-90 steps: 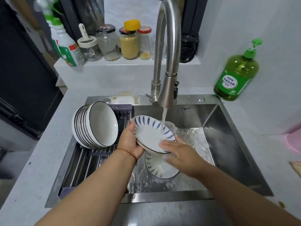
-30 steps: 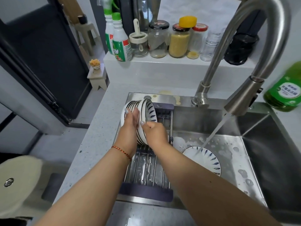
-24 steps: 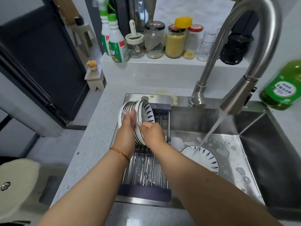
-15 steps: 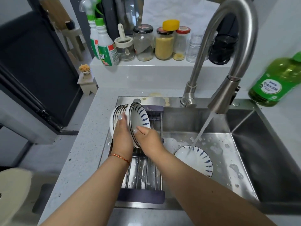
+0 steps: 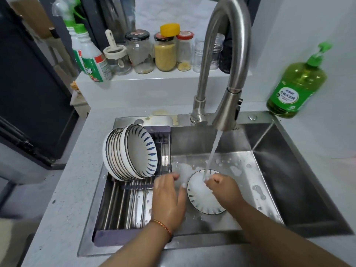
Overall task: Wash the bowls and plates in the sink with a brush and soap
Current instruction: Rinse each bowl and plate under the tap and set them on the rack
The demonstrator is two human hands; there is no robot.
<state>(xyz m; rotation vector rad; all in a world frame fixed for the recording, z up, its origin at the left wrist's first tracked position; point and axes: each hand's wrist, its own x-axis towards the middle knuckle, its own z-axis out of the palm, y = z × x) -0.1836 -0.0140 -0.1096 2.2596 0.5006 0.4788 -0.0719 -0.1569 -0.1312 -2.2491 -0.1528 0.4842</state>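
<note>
Plate (image 5: 202,197) flat, face up, in sink (image 5: 269,170)

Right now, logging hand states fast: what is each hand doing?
Left hand: open, holding nothing, beside the plate.
Right hand: fingers curled over the plate under the water; grip cannot be told.

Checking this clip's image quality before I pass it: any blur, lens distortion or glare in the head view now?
Head view: strong wide-angle bending, the faucet and walls bow toward the edges; the left hand is slightly motion-smeared, the right hand less so; the soap bottle pump is soft; soft sheen on the sink steel, no harsh glare; the stacked bowls are sharp.
</note>
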